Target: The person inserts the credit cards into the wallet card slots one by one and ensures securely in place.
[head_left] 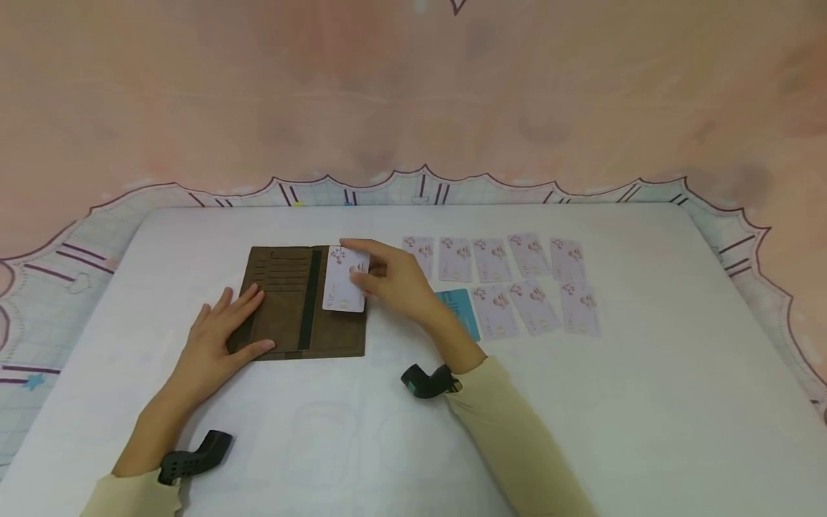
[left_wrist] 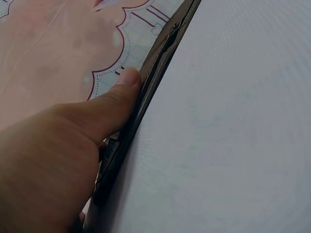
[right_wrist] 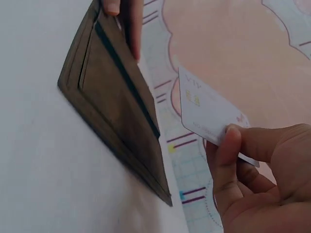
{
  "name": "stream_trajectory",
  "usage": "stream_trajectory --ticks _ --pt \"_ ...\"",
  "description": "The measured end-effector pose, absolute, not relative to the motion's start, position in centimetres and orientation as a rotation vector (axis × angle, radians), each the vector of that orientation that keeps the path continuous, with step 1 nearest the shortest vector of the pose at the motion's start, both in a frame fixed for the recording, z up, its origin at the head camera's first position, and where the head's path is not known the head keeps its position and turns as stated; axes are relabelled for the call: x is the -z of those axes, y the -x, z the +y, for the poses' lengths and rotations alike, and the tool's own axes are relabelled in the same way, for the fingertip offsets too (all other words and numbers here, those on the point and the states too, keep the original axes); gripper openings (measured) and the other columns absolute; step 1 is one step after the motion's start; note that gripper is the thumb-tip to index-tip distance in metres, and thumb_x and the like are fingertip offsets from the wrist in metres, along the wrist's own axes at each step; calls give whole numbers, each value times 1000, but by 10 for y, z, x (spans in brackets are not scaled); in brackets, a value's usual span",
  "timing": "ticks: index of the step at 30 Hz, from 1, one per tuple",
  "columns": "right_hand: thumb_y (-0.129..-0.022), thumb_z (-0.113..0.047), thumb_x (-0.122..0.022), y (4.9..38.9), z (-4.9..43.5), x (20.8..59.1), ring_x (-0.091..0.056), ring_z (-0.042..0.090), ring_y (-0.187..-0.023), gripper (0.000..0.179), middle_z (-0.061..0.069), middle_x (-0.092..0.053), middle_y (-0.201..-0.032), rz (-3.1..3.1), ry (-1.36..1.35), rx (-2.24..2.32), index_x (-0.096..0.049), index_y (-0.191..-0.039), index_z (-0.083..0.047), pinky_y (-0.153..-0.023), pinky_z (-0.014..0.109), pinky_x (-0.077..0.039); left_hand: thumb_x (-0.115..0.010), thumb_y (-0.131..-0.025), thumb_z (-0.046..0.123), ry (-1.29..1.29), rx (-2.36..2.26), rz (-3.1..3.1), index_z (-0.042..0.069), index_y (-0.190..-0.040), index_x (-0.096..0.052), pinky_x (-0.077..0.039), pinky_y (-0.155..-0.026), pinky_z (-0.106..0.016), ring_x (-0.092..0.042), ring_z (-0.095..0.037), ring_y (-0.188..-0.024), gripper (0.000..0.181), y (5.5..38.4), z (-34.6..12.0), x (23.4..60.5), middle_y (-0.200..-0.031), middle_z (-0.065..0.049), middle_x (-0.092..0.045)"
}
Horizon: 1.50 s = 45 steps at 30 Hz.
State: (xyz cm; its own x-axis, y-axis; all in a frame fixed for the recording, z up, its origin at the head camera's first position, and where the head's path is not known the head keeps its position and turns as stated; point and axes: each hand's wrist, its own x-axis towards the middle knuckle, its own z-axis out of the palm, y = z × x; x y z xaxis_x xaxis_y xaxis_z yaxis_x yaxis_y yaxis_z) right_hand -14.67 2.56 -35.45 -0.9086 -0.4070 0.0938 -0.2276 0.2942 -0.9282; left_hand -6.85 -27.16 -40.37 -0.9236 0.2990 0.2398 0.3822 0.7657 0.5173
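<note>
A brown wallet (head_left: 278, 323) lies spread open on the table, with card slots on its left half and a dark band (head_left: 310, 298) down the middle. My left hand (head_left: 216, 341) rests with spread fingers on its left side; the left wrist view shows the thumb (left_wrist: 127, 80) along the wallet's edge. Between thumb and fingers, my right hand (head_left: 397, 280) pinches a white VIP card (head_left: 342, 283) over the wallet's right half. In the right wrist view this card (right_wrist: 204, 104) is held tilted, apart from the wallet (right_wrist: 116, 102).
To the right of the wallet, several similar white cards (head_left: 494, 260) lie in two rows. A blue card (head_left: 460, 309) is at the left of the lower row, partly behind the right wrist. All lie on a white tabletop (head_left: 646, 402).
</note>
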Motion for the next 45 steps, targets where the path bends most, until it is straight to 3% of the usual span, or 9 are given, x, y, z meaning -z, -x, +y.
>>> stream_trajectory --ticks 6,14,22,27,35,40,45 --pt "-92 -9 -64 150 8 360 -67 19 -69 47 0 -64 -95 2366 536 1730 -55 -137 -23 -55 23 -48 -77 -80 29 554 878 -2824 7 -146 -40 1 -112 -59 -15 -41 -141 78 69 -271 403 -150 -18 -35" --pt "-93 -9 -63 148 1 361 -67 21 -69 48 4 -58 -79 2400 523 1710 -53 -138 -22 -46 22 -36 -75 -82 26 576 903 -2838 -3 -141 -43 -3 -115 -51 -16 -35 -143 72 65 -269 399 -151 -18 -32" --pt "-93 -8 -63 147 -2 358 -67 22 -69 48 5 -58 -79 2390 538 1717 -53 -138 -21 -54 21 -45 -76 -81 29 566 858 -2859 -5 -139 -45 -5 -115 -51 -19 -38 -141 73 52 -258 394 -150 -20 -34" --pt "-94 -10 -62 149 -7 357 -66 19 -68 47 5 -58 -78 2389 562 1718 -53 -138 -21 -47 22 -39 -76 -82 31 560 820 -2874 -5 -138 -46 -6 -115 -52 -21 -40 -140 73 42 -250 391 -150 -19 -34" --pt "-93 -9 -63 152 -11 353 -67 22 -68 45 5 -58 -75 2391 584 1757 -55 -137 -21 -44 22 -34 -77 -80 35 552 733 -2896 -6 -135 -50 -20 -111 -56 -25 -41 -138 73 30 -236 387 -148 -18 -38" --pt "-94 -9 -62 152 -14 353 -67 23 -70 46 5 -58 -76 2367 577 1773 -54 -137 -21 -45 22 -37 -82 -74 33 581 746 -2830 -1 -133 -55 -29 -102 -60 -34 -41 -133 72 32 -239 390 -143 -15 -44" --pt "-93 -10 -63 155 -21 358 -67 21 -68 47 4 -58 -75 2357 565 1795 -53 -138 -20 -49 22 -40 -83 -73 24 619 894 -2766 5 -136 -53 -21 -109 -57 -37 -40 -131 72 44 -251 394 -141 -15 -47"
